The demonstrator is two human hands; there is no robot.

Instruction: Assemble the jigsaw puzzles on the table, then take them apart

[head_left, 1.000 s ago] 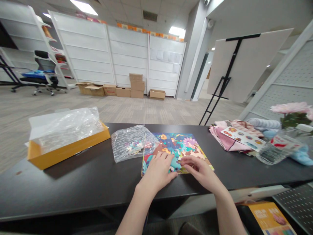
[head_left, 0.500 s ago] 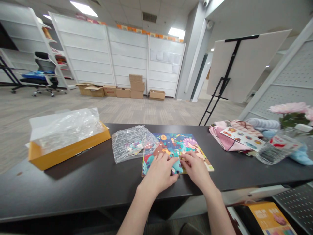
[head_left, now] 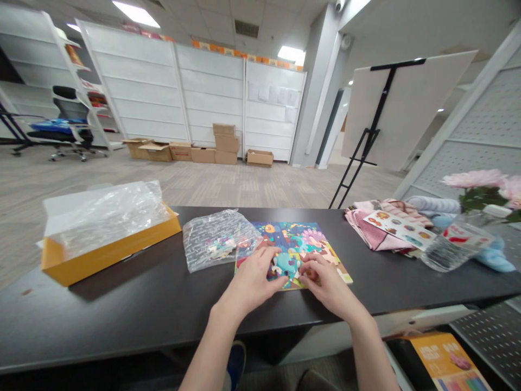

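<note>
A colourful jigsaw puzzle (head_left: 313, 234) with cartoon animals lies flat on the dark table. My left hand (head_left: 256, 274) rests over its left part, fingers apart, thumb near the front edge. Between my hands, a teal part of the picture (head_left: 287, 264) shows pale edges around it. My right hand (head_left: 324, 279) has its fingers curled and pinched at the puzzle's front middle, on what looks like a puzzle piece, mostly hidden by the fingertips. To the left, a clear plastic bag (head_left: 217, 236) with loose puzzle pieces (head_left: 220, 247) inside overlaps the puzzle's edge.
A yellow box (head_left: 118, 247) filled with clear wrap stands at the table's left. On the right are folded cloths (head_left: 374, 231), a sticker sheet (head_left: 401, 228), a plastic bottle (head_left: 451, 247) and pink flowers (head_left: 476, 179). Below the table's front edge sits another yellow box (head_left: 443, 358).
My left hand has shifted slightly left, its thumb and fingers spreading and uncovering the teal part. My right hand's fingers have curled in more. The view has turned a little.
</note>
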